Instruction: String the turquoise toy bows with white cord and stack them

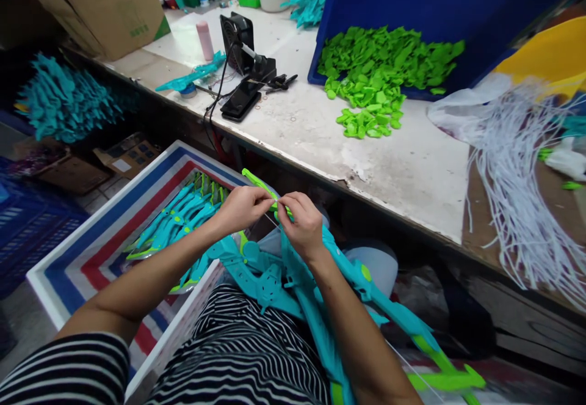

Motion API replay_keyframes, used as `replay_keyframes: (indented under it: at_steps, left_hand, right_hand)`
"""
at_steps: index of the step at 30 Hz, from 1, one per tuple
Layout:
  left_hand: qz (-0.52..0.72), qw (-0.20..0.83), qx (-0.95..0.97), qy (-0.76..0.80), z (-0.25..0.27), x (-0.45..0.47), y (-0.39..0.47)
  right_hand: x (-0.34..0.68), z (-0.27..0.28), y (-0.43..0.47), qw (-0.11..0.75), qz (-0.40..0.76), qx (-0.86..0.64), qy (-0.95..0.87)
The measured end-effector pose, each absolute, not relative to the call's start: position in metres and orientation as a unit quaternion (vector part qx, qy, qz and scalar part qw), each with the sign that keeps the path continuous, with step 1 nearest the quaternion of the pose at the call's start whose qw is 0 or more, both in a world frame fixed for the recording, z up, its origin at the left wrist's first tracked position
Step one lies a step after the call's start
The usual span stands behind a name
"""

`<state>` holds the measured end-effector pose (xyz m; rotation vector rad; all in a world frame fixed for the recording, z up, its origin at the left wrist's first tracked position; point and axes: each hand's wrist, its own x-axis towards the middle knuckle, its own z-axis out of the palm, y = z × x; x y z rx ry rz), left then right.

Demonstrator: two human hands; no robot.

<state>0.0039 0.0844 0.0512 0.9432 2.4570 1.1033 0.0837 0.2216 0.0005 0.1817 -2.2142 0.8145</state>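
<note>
A turquoise toy bow point(379, 298) with lime-green ends lies across my lap, its near green tip point(257, 181) just behind my fingers. My left hand point(245, 205) is closed in a pinch on a thin white string point(271, 219) beside that tip. Thumb and finger of my right hand point(300, 222) pinch the same string, almost touching the left fingertips. The string's end is mostly hidden by the fingers. More turquoise parts point(270, 283) rest on my lap under the bow.
Left of me, a striped-lined crate point(86, 240) holds several finished-looking turquoise bows point(183, 206). On the worktable point(293, 130) are a blue bin point(394, 2) spilling green pieces point(375, 66), a phone point(241, 99), a small fan point(237, 41) and white strings point(517, 179) hanging over the edge.
</note>
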Motion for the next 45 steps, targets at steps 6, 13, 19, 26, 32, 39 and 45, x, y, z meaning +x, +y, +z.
replay_keyframes:
  at_steps: [6, 13, 19, 26, 32, 39, 45]
  left_hand:
    - [0.369, 0.12, 0.313, 0.867, 0.048, 0.009, 0.084]
    - [0.26, 0.087, 0.357, 0.893, 0.05, 0.015, 0.078]
    - [0.295, 0.095, 0.346, 0.886, 0.045, 0.014, 0.076]
    - [0.382, 0.117, 0.337, 0.853, 0.055, 0.0, 0.088]
    - [0.369, 0.084, 0.361, 0.852, 0.069, -0.002, 0.105]
    - [0.499, 0.105, 0.329, 0.795, 0.074, -0.007, 0.128]
    - [0.597, 0.007, 0.365, 0.714, 0.062, 0.009, 0.142]
  right_hand:
    - [0.085, 0.004, 0.223, 0.374, 0.339, 0.065, -0.861]
    - [0.085, -0.004, 0.22, 0.351, 0.327, 0.056, -0.876]
    - [0.086, -0.002, 0.226, 0.312, 0.401, 0.017, -0.861]
    - [0.187, 0.044, 0.253, 0.281, 0.411, -0.019, -0.867]
    - [0.253, 0.005, 0.281, 0.284, 0.205, -0.059, -0.935]
    - [0.28, -0.046, 0.319, 0.066, 0.122, -0.149, -0.979]
    - [0.28, -0.052, 0.357, 0.013, 0.241, -0.187, -0.952]
